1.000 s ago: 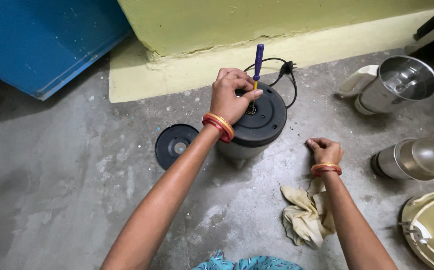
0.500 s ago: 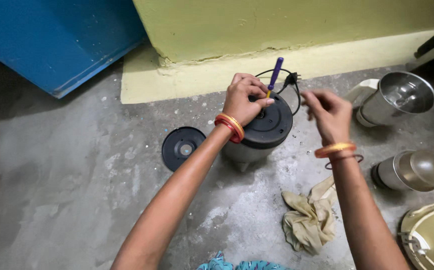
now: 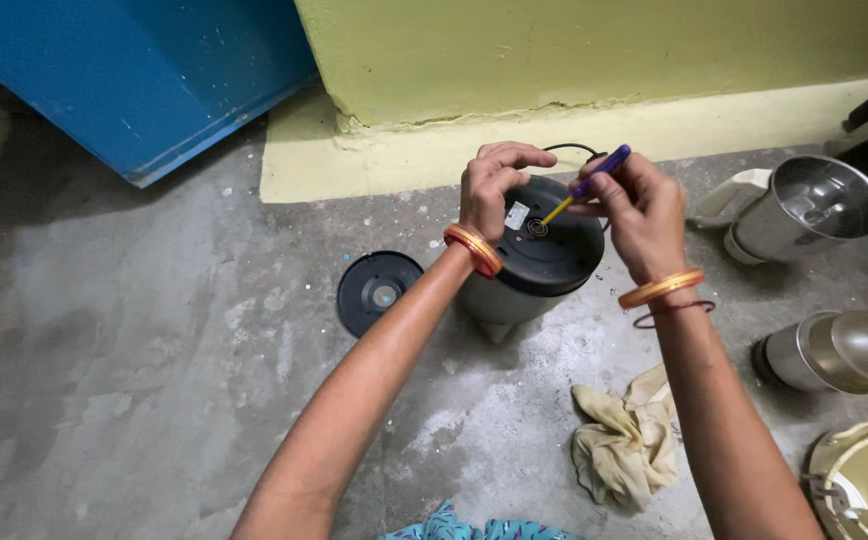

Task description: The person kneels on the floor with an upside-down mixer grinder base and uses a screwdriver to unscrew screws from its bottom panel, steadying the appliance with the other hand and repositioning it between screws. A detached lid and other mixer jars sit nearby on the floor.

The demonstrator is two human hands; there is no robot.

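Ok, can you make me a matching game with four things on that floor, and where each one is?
Things:
1. purple-handled screwdriver
2. round black plastic disc
3. crumpled yellowish cloth
4. open shiny steel jar

Places:
A. flat on the floor, left of the grey upturned mixer base
B. lying on its side at the far right
C. in the right hand
D. on the floor beside the right forearm

Pairs: 1-C, 2-A, 3-D, 4-B

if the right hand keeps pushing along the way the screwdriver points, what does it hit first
Most likely the black underside of the mixer base: the right hand angles the screwdriver down-left at its centre. Depth is uncertain.
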